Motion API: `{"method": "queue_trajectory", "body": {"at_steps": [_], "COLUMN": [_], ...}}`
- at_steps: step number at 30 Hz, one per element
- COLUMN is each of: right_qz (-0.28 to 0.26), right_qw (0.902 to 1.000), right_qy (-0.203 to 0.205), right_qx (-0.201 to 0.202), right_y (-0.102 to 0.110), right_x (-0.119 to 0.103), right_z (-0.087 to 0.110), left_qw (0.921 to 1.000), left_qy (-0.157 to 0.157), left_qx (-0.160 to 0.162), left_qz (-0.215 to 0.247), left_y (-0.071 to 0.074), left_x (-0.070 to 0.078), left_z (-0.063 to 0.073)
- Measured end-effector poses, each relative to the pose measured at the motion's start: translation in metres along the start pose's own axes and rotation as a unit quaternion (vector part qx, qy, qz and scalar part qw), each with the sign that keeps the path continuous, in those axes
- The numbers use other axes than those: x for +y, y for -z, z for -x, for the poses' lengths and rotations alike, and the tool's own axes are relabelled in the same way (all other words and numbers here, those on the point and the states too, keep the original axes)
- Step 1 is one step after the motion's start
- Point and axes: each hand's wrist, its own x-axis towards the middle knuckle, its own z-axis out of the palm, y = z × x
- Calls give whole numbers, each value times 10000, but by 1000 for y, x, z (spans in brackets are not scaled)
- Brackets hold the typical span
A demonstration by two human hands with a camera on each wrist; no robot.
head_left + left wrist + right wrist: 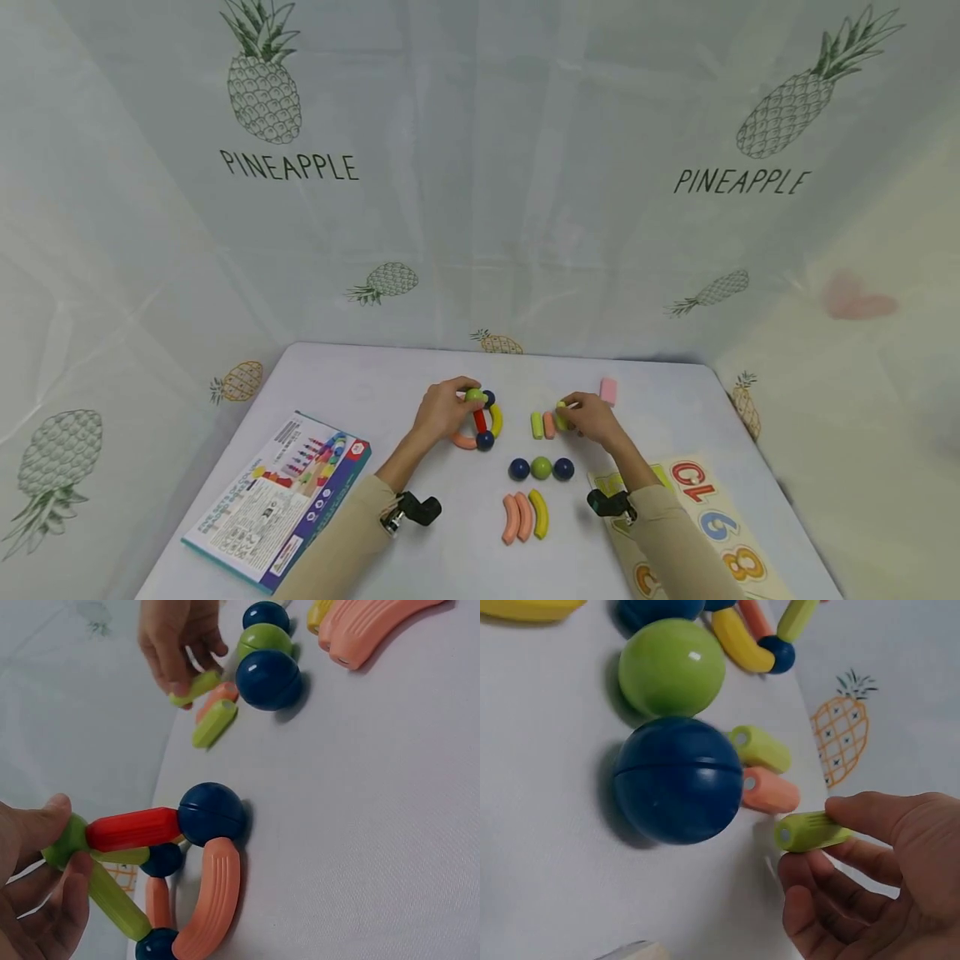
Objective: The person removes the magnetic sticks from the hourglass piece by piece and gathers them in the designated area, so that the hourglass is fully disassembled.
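With my left hand (pixel 442 410) I pinch a green ball (pixel 67 841) at the top of a magnetic-rod frame. From that ball a red rod (pixel 135 828) and lime rods (pixel 118 900) run down to dark blue balls (pixel 212 814), which curved orange rods (pixel 217 900) and a yellow one (pixel 497 421) link at the bottom. In my right hand (pixel 591 417), a short lime rod (pixel 814 831) is pinched between thumb and fingers. Beside it on the table lie an orange rod (pixel 771 790) and another lime rod (pixel 760 748).
Nearer me is a row of two blue balls (pixel 519 469) around a green ball (pixel 541 467), then curved orange rods (pixel 511 518) and a yellow one (pixel 538 513). A printed box (pixel 281 500) lies left, a number board (pixel 705 517) right, a pink block (pixel 608 392) behind.
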Motion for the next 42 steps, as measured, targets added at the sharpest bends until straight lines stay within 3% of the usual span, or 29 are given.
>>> {"method": "queue_trajectory", "body": {"at_steps": [7, 16, 26, 33, 40, 42], "right_qz": [343, 304, 233, 423, 213, 147], "right_qw": [9991, 9991, 9994, 9974, 9881, 9849], "right_qy": [-232, -248, -255, 265, 1519, 1698], "right_qx": [-98, -166, -63, 513, -146, -286], "right_y": [-3, -6, -6, -19, -51, -59], "right_x": [9, 4, 7, -15, -54, -63], "right_z": [1, 2, 1, 0, 0, 0], "left_qw": [9999, 9986, 9989, 9989, 9993, 9994], "left_qy": [16, 189, 254, 281, 82, 16], "left_qx": [-68, -111, -150, -165, -146, -184], "left_qz": [-109, -475, -374, -333, -346, -306], "left_y": [-2, -3, -4, -8, -9, -10], "left_x": [-2, -5, -7, -9, -6, -5], "left_z": [1, 4, 6, 7, 6, 6]}}
